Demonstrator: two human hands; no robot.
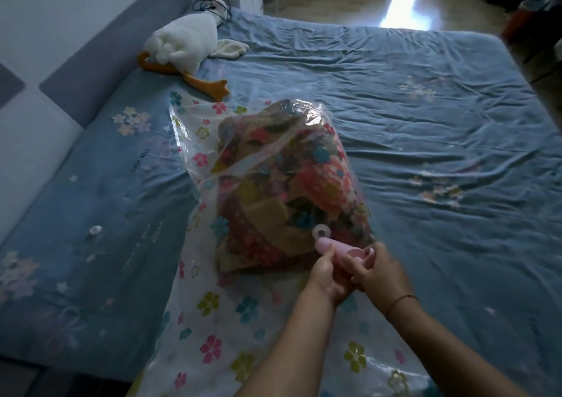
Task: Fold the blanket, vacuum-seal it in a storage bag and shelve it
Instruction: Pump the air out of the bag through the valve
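Blanket [273, 190] inside the storage bag [243, 308] on the bed [425, 129]. Left hand [327, 276] and right hand [381, 272], grip curled round a pink pump [339, 251], its tip just beside the bag's valve [320, 232].

The blanket [282, 190] lies inside the storage bag [213, 320] on the bed [425, 153], with the plush goose [182, 41] behind-left.

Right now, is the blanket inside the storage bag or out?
Inside. The bunched floral blanket shows through the clear plastic of the storage bag, which wraps round it.
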